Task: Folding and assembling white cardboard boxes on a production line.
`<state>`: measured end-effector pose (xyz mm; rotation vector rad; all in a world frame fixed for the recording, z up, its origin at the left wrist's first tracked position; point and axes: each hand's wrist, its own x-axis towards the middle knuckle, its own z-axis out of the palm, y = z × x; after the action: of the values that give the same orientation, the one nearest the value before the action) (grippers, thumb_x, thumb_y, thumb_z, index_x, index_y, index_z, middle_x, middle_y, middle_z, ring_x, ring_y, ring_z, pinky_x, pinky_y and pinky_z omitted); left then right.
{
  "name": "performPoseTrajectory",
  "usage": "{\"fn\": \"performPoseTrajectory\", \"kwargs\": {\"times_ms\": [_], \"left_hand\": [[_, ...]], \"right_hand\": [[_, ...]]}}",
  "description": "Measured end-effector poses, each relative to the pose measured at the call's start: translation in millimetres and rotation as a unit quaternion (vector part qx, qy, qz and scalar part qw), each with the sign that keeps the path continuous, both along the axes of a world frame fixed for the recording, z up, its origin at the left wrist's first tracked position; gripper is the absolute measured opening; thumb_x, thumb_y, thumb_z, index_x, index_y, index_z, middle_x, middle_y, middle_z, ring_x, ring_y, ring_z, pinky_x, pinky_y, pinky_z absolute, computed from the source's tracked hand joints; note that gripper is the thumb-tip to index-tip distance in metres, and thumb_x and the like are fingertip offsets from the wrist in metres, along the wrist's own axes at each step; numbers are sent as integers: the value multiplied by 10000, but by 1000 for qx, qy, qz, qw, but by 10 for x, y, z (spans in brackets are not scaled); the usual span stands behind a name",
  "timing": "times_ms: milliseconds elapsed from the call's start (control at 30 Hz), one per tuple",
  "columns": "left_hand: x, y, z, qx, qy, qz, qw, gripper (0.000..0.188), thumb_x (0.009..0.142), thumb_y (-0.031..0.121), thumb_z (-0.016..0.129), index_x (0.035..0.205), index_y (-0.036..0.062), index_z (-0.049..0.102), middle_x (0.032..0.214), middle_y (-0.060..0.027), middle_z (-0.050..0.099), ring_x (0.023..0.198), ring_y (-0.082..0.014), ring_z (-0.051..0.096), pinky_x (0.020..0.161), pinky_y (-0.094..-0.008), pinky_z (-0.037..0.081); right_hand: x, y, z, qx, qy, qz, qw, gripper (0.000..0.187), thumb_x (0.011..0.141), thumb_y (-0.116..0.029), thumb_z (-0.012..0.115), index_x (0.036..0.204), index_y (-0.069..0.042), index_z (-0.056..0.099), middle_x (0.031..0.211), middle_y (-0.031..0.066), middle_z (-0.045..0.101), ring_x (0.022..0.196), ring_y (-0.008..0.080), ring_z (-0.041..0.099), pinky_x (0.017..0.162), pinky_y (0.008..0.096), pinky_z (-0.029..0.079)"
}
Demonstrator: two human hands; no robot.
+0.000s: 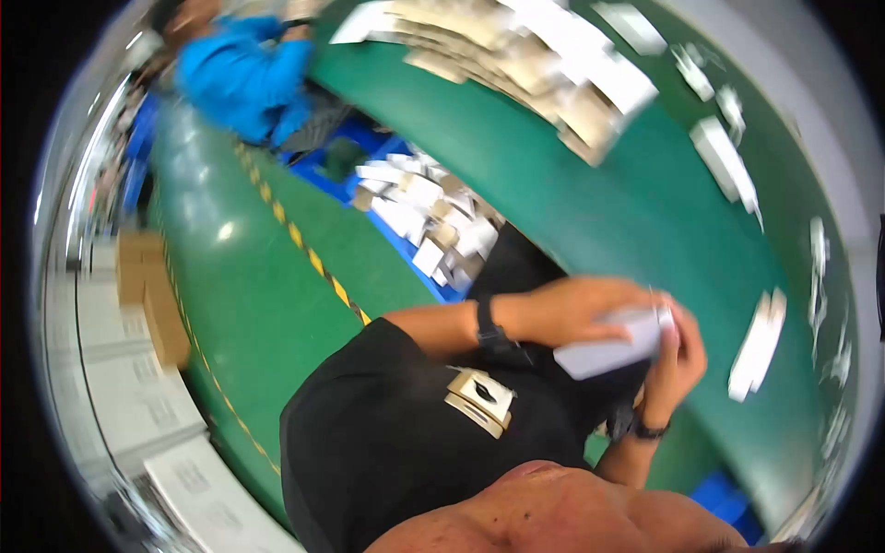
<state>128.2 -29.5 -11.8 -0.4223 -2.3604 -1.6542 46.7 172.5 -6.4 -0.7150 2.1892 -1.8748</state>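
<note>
A small white box [604, 348] is held between my two hands above the near edge of the green table. My left hand [581, 306] lies over its upper side, its fingers curled round the far edge and blurred by motion. My right hand [679, 355] grips the right end of the box, the thumb pressed against its side. A small brown and white carton [479, 402] with a dark mark on it shows against my black shirt.
Stacked flat white and brown cartons [516, 55] lie on the green table [636, 217]. White pieces [758, 346] sit to the right. Beside the table, a blue bin [429, 221] holds many small boxes. A person in blue [244, 74] is at far left; large white cartons [138, 396] line the left.
</note>
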Motion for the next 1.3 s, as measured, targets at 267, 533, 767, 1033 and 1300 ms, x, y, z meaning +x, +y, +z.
{"fn": "performPoseTrajectory", "kwargs": {"times_ms": [267,533,767,1033,1300], "left_hand": [[7,-12,-72,59,-87,-30,994,532,910,132,717,1400,47,530,1341,-157,594,1176,-258,614,948,-348,520],[87,40,-108,233,-206,-24,950,467,948,96,658,1393,53,523,1345,-113,571,1105,-212,625,929,-314,519],[-7,-32,-186,265,-194,-39,944,413,990,123,611,1382,42,511,1327,-106,562,1109,-202,615,941,-331,513],[-386,-197,-261,274,-131,76,950,472,1063,373,445,1343,-4,486,1307,-170,571,1140,-258,620,978,-385,490],[-191,-53,-286,272,-154,29,950,421,1073,344,423,1256,-16,543,1225,-151,621,1110,-232,626,950,-358,497]], "right_hand": [[-32,-2,74,-45,-116,6,992,145,907,-23,678,1035,30,720,1143,171,695,1036,238,653,901,327,506],[94,105,80,8,-53,94,994,291,909,-2,644,1196,0,696,1286,195,649,1215,276,599,1041,382,457],[-52,34,-59,28,2,140,990,351,937,-45,615,1284,-9,654,1313,166,641,1249,255,579,1075,398,427],[-2188,72,-329,-63,-139,-187,970,397,995,-211,577,1340,-15,555,1154,75,661,1056,180,603,953,338,470],[-2217,-283,-346,228,333,-275,873,335,920,-210,655,1206,-42,605,1055,153,659,949,224,622,819,341,501]]}}
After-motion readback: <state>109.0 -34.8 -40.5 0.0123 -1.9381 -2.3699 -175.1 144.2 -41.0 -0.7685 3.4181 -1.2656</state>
